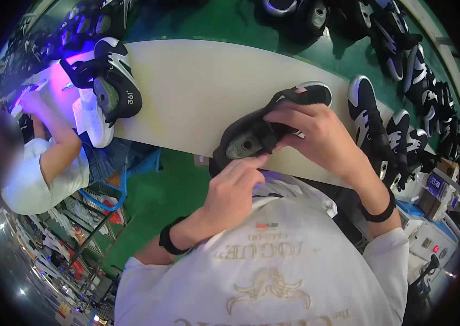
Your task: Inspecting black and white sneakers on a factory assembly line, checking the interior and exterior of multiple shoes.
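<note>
A black shoe upper (231, 133) with a pale toe rim lies at the front edge of the white table, its toe pointing to the far right. Inside its collar shows a grey-green shoe last (238, 148) with a round hole. My right hand (319, 130) reaches over the middle of the upper, thumb and fingers gripping the black material around the lacing. Close to the collar, my left hand (231, 191) has bent fingers pinching the near edge of the upper. Exactly what its fingertips hold is partly hidden.
The white table (186, 81) curves across the front. Black-and-white shoes (368, 111) stand at its right end. Another lasted upper (118, 87) and a white sole (91, 117) lie on the left, near a seated co-worker (51, 163). Beyond are more shoes (314, 16) over a green surface.
</note>
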`<state>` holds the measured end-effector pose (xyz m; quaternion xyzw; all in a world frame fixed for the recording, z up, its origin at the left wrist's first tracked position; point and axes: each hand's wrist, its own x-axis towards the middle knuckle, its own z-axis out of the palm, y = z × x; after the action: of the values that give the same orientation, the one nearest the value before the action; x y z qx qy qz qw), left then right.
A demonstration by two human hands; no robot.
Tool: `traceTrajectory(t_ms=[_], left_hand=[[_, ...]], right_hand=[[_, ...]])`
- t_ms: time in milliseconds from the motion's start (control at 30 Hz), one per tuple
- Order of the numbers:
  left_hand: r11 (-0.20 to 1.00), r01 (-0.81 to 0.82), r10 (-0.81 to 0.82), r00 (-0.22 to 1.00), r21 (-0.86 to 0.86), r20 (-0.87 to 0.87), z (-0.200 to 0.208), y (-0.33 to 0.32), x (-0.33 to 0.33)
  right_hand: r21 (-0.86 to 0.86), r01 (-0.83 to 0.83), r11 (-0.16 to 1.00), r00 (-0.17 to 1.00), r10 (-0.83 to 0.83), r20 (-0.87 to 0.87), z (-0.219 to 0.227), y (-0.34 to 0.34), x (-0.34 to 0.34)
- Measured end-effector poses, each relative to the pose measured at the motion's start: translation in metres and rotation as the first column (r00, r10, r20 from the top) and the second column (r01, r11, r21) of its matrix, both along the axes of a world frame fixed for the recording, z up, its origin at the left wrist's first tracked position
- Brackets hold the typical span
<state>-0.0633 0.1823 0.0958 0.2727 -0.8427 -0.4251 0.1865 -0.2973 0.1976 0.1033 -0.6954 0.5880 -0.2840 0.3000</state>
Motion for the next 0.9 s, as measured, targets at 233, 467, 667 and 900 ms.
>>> traceTrajectory(t_ms=[233,467,667,900], left_hand=[[0.947,0.313,-0.315,0.949,-0.067,-0.019,0.006,-0.03,0.003],[0.934,-0.019,0.034,0.999,-0.357,0.035,0.001,-0.05,-0.027],[0.989,-0.064,0.075,0.994,-0.134,0.074,0.008,-0.078,-0.033],[0.973,-0.166,0.153,0.984,0.16,0.091,-0.005,-0.099,-0.035]], right_hand=[[-0.119,-0.032,0.992,0.979,0.007,-0.204,-0.005,0.009,0.01],[0.154,0.208,0.966,0.926,-0.245,0.286,0.009,-0.006,0.005],[-0.021,0.558,0.829,0.717,-0.47,0.514,0.001,-0.032,0.033],[-0.05,0.502,0.864,0.774,-0.422,0.471,-0.011,-0.051,0.038]])
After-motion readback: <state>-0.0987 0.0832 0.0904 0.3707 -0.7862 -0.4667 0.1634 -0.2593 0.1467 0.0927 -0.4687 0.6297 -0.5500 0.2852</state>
